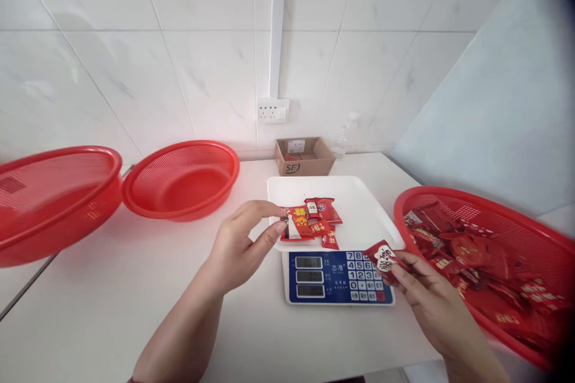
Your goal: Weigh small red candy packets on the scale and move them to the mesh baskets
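Observation:
Several small red snack packets [318,226] lie together on the white tray [363,209] of a digital scale [339,278]. My left hand [245,245] is at the left edge of the largest packet [295,224], its thumb and index finger apart; I cannot tell whether the fingertips touch it. In my right hand [420,287], a small dark red packet [383,256] with a white label is pinched between thumb and fingers, above the right side of the scale's keypad.
A red basket [431,191] full of red packets stands at the right. Two red baskets, one far left [58,239] and one beside it [193,212], are on the left. Behind the scale sit a cardboard box [305,166] and a clear plastic bottle [345,136] near the wall.

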